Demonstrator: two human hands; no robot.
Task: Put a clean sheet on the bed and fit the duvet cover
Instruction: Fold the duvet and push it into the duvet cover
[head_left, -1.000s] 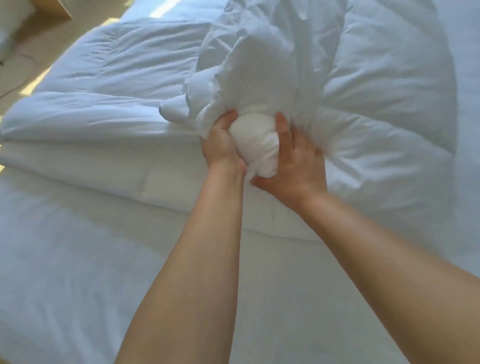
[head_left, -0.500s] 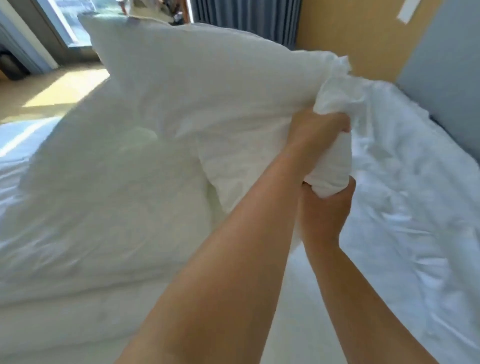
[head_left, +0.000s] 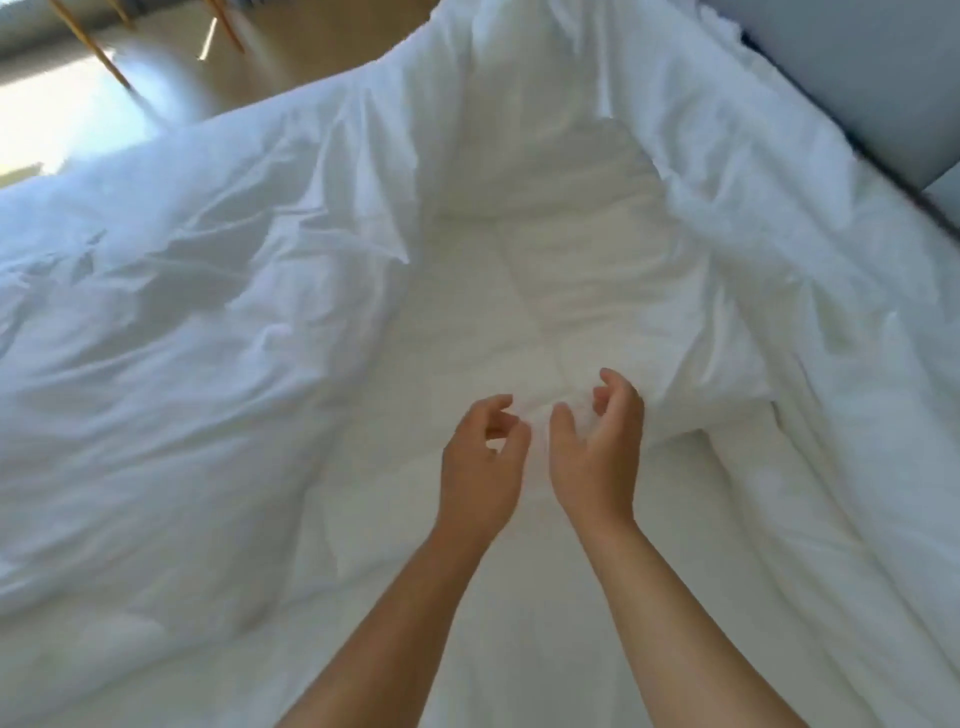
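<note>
A flat strip of cream quilted duvet (head_left: 545, 270) runs down the middle of the bed (head_left: 883, 597), open from the near edge. Rumpled folds of white cloth duvet cover (head_left: 208, 291) rise on both sides of it and bunch into a hump at the far end. A grey padded headboard (head_left: 857, 78) walls the right edge. Slim wooden furniture legs (head_left: 111, 60) stand beyond the far left corner.

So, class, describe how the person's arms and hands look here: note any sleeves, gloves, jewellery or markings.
Both are bare. The left hand and right hand wear no gloves, and no rings show, though the picture is slightly blurred. The left forearm and right forearm carry no sleeve, watch or bracelet down to the bottom edge of the frame. No markings are visible.
</note>
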